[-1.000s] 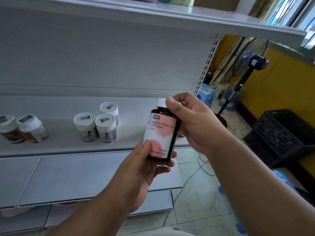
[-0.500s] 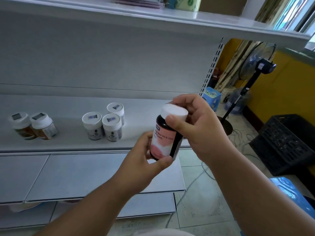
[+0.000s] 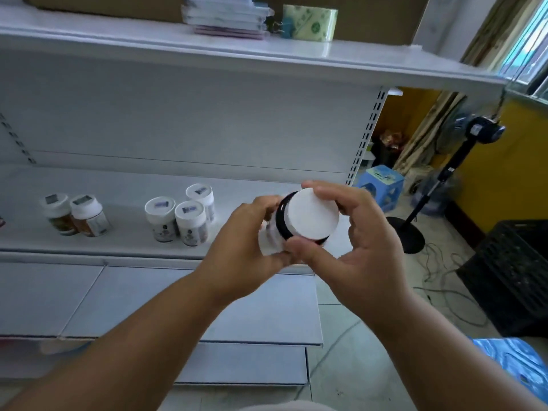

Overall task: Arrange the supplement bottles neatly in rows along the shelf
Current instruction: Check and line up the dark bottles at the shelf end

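Note:
A dark supplement bottle with a white cap is held in front of the white shelf, tipped so its cap faces me. My left hand grips its lower body from the left. My right hand holds it near the cap, thumb below and fingers above. On the shelf stand three white-capped white bottles in a cluster. Further left are two amber bottles with white caps.
An upper shelf holds stacked booklets and a tissue pack. To the right stand a floor fan, a blue stool and a black crate. Cables lie on the tiled floor. A lower shelf juts out below.
Both hands tilted the bottle so the cap now points at me and the pink label is hidden. The view shifted upward.

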### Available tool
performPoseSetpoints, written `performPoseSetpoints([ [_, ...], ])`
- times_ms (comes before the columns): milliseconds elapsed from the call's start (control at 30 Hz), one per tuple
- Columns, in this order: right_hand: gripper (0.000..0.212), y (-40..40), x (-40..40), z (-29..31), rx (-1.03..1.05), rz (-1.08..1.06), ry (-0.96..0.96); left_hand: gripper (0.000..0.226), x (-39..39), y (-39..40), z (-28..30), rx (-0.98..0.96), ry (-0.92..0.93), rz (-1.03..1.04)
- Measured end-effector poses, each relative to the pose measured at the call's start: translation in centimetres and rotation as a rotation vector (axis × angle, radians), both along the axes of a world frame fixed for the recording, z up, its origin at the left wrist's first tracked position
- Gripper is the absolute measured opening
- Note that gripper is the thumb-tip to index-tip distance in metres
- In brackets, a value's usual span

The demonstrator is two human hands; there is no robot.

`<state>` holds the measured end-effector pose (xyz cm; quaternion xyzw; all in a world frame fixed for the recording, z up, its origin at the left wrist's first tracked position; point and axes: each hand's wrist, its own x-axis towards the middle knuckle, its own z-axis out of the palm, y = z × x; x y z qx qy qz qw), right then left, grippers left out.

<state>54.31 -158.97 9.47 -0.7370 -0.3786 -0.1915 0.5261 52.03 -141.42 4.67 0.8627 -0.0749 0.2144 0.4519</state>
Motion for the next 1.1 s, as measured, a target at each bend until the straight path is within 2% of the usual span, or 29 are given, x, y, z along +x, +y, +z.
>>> performPoseSetpoints([
  [67,0.040,-0.6,0.9,1.2,0.016,0.001,0.270,0.054,-1.4,-1.2,0.5,-0.027,0.197,-0.018],
  [133,0.031,-1.1,2.9,1.8,-0.048,0.002,0.482,0.053,-2.8,-3.1,1.1,-0.193,0.357,-0.063],
  [300,0.053,-0.7,6.8,0.9,-0.110,0.207,1.098,0.070,-3.7,-7.4,3.6,-0.662,0.615,0.101],
  [400,0.051,0.2,7.3,-1.0,-0.132,0.353,1.298,0.068,-4.4,-7.3,4.5,-0.892,0.702,0.143],
  [467,0.037,1.6,7.1,-2.2,-0.157,0.437,1.296,0.070,-5.6,-6.7,3.9,-0.909,0.675,0.215],
  [533,0.033,3.7,6.0,-2.9,-0.188,0.516,1.247,0.068,-7.4,-5.6,2.6,-0.844,0.634,0.327],
  [700,0.025,11.1,1.0,-3.3,-0.306,0.608,0.859,0.047,-14.7,-0.4,-1.9,-0.597,0.474,0.577],
  [867,0.033,21.5,-7.6,-3.6,-0.501,0.855,0.482,0.036,-24.1,7.2,-4.9,-0.421,0.365,0.818],
  [1033,0.036,33.9,-17.5,-4.4,-0.512,1.047,0.280,0.044,-33.2,17.7,-6.3,-0.312,0.363,1.028],
  [1100,0.039,38.6,-21.0,-4.5,-0.523,1.101,0.268,0.045,-36.7,21.8,-6.3,-0.256,0.390,1.100],
])
